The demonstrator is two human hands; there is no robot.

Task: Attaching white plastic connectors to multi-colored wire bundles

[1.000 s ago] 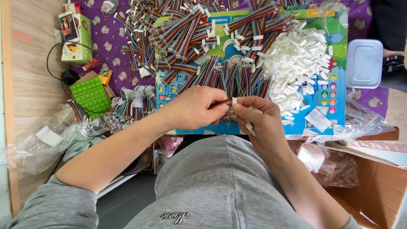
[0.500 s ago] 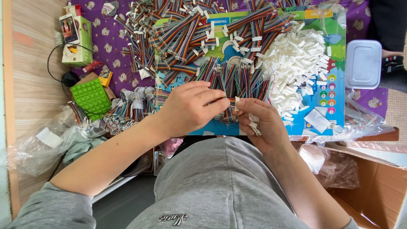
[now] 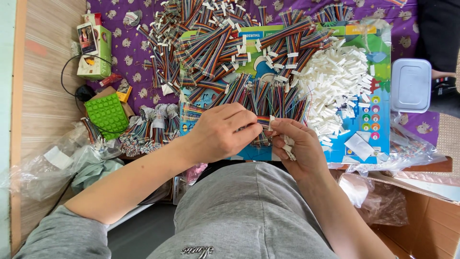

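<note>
Hands — left (image 3: 221, 134), right (image 3: 293, 146) — on rainbow wire strip (image 3: 263, 120), white connector (image 3: 271, 120)

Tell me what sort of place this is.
Probably a home piecework spot on the floor: heaps of rainbow wire bundles and white plastic connectors spread over a purple patterned cloth, with plastic bags alongside.

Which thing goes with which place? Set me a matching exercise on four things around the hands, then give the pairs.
Things:
1. white connector pile
2. green studded pad
3. lidded clear box
4. multicoloured wire strip

Places:
A. pinched between the left hand and the right hand
B. far right edge, on the purple cloth
C. left of the hands, by the black cable
D. on the bright printed board, right of the wire bundles

Pairs: 1-D, 2-C, 3-B, 4-A
</note>
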